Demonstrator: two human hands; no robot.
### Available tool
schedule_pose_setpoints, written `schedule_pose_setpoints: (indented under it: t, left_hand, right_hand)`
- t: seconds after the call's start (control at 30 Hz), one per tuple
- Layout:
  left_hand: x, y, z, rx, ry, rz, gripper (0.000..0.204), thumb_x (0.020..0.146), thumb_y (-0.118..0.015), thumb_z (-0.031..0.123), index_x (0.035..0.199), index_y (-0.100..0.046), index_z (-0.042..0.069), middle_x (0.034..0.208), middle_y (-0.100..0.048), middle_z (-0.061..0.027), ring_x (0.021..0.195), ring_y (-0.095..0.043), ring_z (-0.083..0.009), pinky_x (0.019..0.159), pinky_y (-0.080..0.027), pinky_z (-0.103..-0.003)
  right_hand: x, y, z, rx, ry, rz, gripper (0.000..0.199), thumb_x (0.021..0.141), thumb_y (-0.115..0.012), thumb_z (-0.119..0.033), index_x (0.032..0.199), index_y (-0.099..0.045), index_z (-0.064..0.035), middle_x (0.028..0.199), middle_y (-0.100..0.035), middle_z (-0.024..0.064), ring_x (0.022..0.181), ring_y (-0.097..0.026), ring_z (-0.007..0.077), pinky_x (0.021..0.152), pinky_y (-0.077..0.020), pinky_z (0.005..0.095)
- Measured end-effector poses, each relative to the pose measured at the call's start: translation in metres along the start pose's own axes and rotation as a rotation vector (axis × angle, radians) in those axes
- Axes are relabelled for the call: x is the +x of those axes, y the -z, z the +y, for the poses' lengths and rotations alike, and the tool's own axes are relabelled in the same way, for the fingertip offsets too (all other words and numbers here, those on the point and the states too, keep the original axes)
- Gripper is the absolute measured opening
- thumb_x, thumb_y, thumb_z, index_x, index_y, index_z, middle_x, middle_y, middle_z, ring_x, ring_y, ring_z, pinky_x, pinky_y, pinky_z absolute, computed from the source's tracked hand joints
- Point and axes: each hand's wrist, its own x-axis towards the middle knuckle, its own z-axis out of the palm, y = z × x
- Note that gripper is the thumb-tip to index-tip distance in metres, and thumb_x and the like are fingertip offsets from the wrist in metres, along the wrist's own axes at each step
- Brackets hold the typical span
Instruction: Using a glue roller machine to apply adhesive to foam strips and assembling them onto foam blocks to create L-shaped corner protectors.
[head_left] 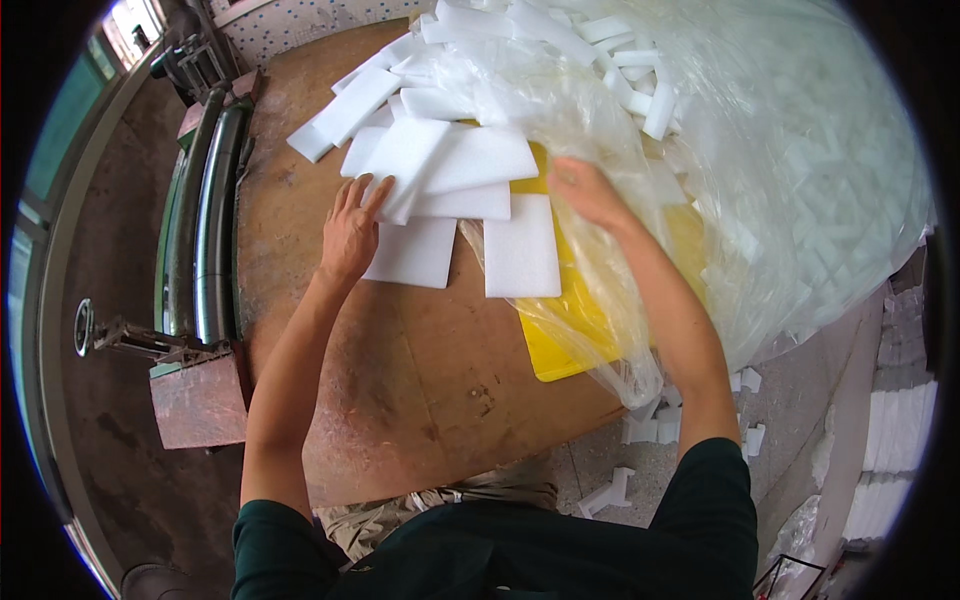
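Observation:
My left hand (pixel 350 232) rests at the near left edge of a pile of white foam pieces. Its fingers are stretched and a little apart, the tips touching a slanted foam sheet (pixel 412 160) on top. My right hand (pixel 590 192) is over a yellow sheet (pixel 572 335), beside a large clear plastic bag (pixel 640 370). Its fingers are curled, slightly blurred and partly hidden, so whatever is in them cannot be made out. A separate foam rectangle (pixel 523 248) lies partly on the yellow sheet, between my hands. Another foam rectangle (pixel 415 255) lies below the pile.
The brown tabletop (pixel 400 400) has a roller machine (pixel 215 220) along its left side. The plastic bag, full of white foam bits (pixel 830 190), bulges over the right side. Foam scraps (pixel 610 492) lie on the floor, and stacked white sheets (pixel 895 430) stand at far right.

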Motion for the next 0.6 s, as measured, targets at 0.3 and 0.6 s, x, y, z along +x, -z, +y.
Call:
schedule_pose_setpoints:
  t: [0.3, 0.6]
  left_hand:
    - [-0.014, -0.012, -0.003, -0.202, 0.096, 0.18, 0.071, 0.077, -0.052, -0.011, 0.142, -0.055, 0.018, 0.145, -0.049, -0.0172, 0.136, -0.044, -0.0413, 0.112, -0.041, -0.047]
    - [-0.016, -0.015, 0.005, -0.214, 0.133, 0.18, 0.072, 0.076, -0.054, -0.011, 0.141, -0.055, 0.02, 0.146, -0.049, -0.0143, 0.138, -0.043, -0.039, 0.111, -0.042, -0.046]
  right_hand:
    - [0.011, 0.085, -0.023, -0.526, 0.115, 0.815, 0.038, 0.087, -0.066, -0.03, 0.105, -0.068, 0.0031, 0.112, -0.068, 0.028, 0.107, -0.065, 0.0419, 0.095, -0.0504, 0.0475]
    - [0.053, 0.022, 0.151, -0.638, -0.416, 0.326, 0.067, 0.08, -0.076, -0.04, 0.125, -0.06, 0.0073, 0.127, -0.061, 0.0309, 0.124, -0.057, 0.0418, 0.105, -0.0452, 0.044]
